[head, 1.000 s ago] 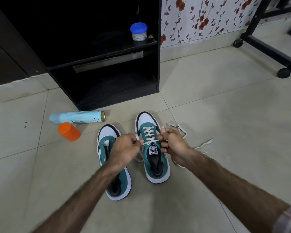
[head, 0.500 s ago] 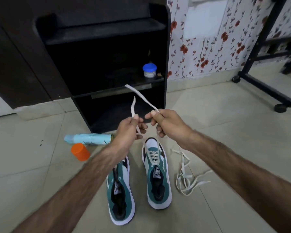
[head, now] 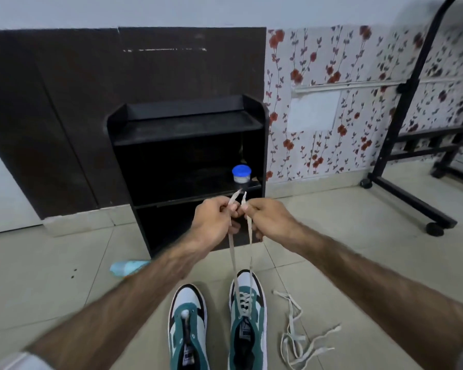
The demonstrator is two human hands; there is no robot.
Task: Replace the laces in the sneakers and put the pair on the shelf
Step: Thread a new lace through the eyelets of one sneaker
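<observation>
Two teal, white and black sneakers stand side by side on the tiled floor. The right sneaker (head: 247, 316) has a white lace (head: 231, 252) threaded through its lower eyelets. Both lace ends run taut up to my hands. My left hand (head: 214, 222) pinches one end and my right hand (head: 265, 217) pinches the other, held close together in front of the black shelf unit (head: 187, 124). The left sneaker (head: 187, 324) has no lace. A loose white lace (head: 297, 335) lies tangled on the floor to the right of the pair.
A small jar with a blue lid (head: 241, 174) stands on the middle shelf. A light blue spray can (head: 126, 267) lies on the floor to the left, partly behind my left forearm. A black wheeled frame (head: 409, 198) stands at the right by the flowered wall.
My hands rose from the sneaker's eyelets and pulled both lace ends up and taut. The camera tilted up, so the whole shelf unit shows. The orange cap has dropped out of sight.
</observation>
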